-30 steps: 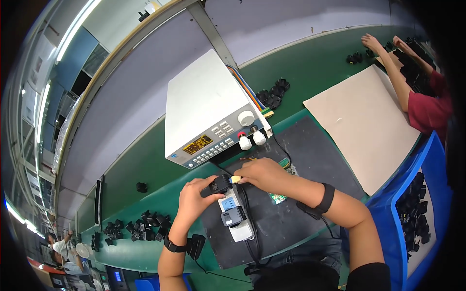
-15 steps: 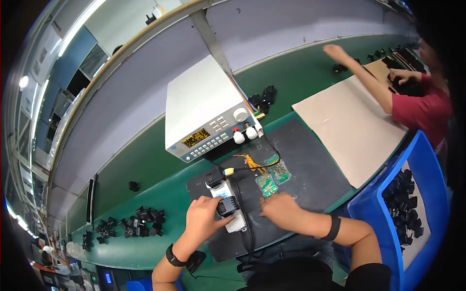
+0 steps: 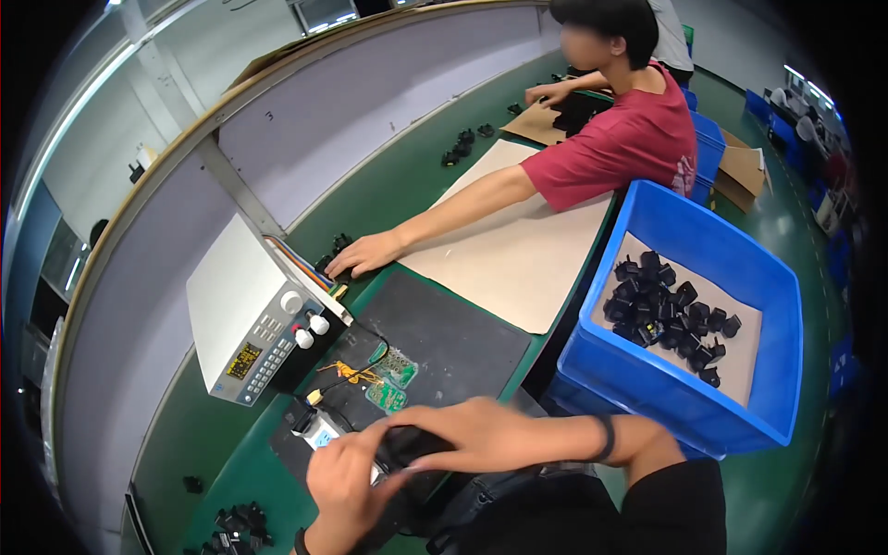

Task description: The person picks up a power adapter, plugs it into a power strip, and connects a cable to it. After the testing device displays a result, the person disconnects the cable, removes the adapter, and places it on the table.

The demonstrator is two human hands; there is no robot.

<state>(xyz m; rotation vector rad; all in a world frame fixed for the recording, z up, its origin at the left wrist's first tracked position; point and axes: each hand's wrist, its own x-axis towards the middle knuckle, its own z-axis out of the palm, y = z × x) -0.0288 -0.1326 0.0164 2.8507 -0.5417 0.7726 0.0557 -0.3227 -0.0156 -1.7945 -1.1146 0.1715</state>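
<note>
Right at the near edge, your right hand (image 3: pixel 476 437) has a black adapter (image 3: pixel 414 446) in its grasp, fingers over the top, thumb beneath! Your left hand (image 3: pixel 342 476) meets it from the left; blur and overlap mean I can't tell whether those fingers grip too. The adapter sits between your hands, near the white power strip (image 3: pixel 321 433). Farther off, green circuit boards (image 3: pixel 398 366) lie on the dark mat (image 3: pixel 462 319); right, a blue bin (image 3: pixel 772 347) holds more black adapters (image 3: pixel 661 310).
</note>
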